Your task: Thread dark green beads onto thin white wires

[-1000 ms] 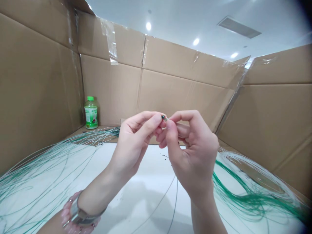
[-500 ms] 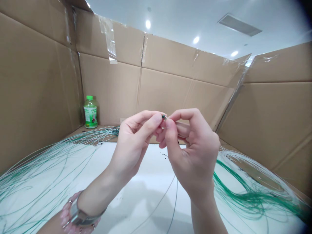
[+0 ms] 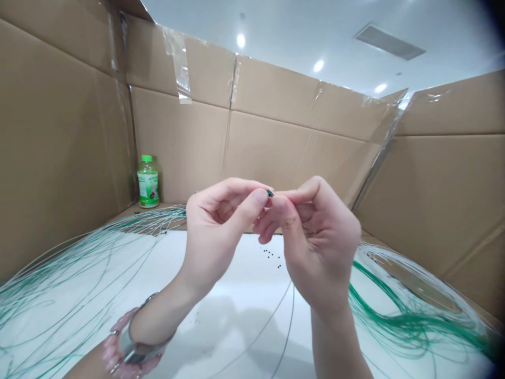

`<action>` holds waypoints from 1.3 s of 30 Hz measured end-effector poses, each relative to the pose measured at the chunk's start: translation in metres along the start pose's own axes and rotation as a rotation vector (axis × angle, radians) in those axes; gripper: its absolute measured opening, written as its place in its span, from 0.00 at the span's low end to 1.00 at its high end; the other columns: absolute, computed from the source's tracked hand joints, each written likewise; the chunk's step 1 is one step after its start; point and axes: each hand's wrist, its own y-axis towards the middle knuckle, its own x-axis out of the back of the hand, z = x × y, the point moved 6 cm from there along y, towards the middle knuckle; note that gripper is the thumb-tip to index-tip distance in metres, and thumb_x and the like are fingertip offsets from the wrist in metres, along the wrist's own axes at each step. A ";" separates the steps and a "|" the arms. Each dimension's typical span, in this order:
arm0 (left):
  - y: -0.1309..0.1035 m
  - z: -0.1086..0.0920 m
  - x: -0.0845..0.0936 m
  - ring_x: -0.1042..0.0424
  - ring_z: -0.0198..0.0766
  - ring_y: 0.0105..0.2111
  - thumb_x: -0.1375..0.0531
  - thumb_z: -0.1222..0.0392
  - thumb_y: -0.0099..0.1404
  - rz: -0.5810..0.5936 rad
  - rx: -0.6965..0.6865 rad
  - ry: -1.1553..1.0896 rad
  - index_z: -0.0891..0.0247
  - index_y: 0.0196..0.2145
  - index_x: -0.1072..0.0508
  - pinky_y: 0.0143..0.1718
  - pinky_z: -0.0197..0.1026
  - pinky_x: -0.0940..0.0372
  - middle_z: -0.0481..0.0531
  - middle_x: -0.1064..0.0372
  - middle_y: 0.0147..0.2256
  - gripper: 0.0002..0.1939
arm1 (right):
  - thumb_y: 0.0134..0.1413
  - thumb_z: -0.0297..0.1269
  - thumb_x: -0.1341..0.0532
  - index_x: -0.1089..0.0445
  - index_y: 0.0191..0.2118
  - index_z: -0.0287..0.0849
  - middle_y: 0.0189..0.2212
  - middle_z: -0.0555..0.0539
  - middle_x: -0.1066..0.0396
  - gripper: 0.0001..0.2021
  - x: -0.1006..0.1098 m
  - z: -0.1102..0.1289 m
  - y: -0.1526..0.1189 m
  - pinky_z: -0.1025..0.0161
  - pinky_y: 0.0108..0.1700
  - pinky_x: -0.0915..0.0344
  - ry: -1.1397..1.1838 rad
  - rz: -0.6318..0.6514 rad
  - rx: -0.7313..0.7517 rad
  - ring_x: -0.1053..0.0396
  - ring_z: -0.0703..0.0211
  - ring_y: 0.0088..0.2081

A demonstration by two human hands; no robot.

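My left hand [image 3: 216, 231] is closed, its thumb and forefinger pinching a small dark green-black piece [image 3: 270, 193], too small to name for certain. Against it, the thumb and forefinger of my right hand [image 3: 319, 242] are pressed together around thin wires. Below that hand, a pale wire [image 3: 260, 339] and a dark green wire [image 3: 288, 337] trail down over the white tabletop [image 3: 221, 284]. Their upper ends are hidden behind the fingers. Several tiny black bits [image 3: 272, 255] lie on the surface beyond my hands.
Loose green and white wires [image 3: 79, 263] spread across the left side. A green wire bundle [image 3: 410, 318] and coiled white wires [image 3: 430, 268] lie at the right. Cardboard walls [image 3: 295, 126] enclose the table; a green bottle [image 3: 148, 181] stands in the back left corner.
My right fingertips have shifted their pinch and sit closer to the dark piece, which has moved slightly right. More of the tiny black bits show beside my right hand.
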 end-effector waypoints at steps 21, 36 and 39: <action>0.002 -0.023 0.002 0.29 0.28 0.23 0.39 0.68 0.60 0.055 -0.348 0.252 0.63 0.32 0.23 0.21 0.29 0.31 0.47 0.26 0.29 0.05 | 0.58 0.25 0.44 0.40 0.30 0.43 0.24 0.55 0.31 0.07 -0.002 -0.001 -0.001 0.72 0.25 0.27 0.073 -0.031 0.128 0.28 0.68 0.27; 0.002 -0.022 0.004 0.27 0.27 0.26 0.39 0.70 0.59 -0.009 -0.373 0.247 0.62 0.31 0.23 0.28 0.27 0.30 0.45 0.26 0.27 0.06 | 0.47 0.22 0.37 0.31 0.31 0.40 0.24 0.55 0.30 0.07 0.007 0.020 -0.005 0.69 0.28 0.30 -0.343 -0.204 0.297 0.30 0.68 0.26; 0.003 -0.023 0.005 0.28 0.26 0.26 0.38 0.69 0.59 -0.023 -0.411 0.300 0.62 0.30 0.23 0.28 0.27 0.30 0.45 0.26 0.27 0.05 | 0.46 0.22 0.36 0.30 0.30 0.40 0.23 0.55 0.30 0.07 0.008 0.021 -0.005 0.70 0.28 0.31 -0.377 -0.206 0.327 0.32 0.70 0.25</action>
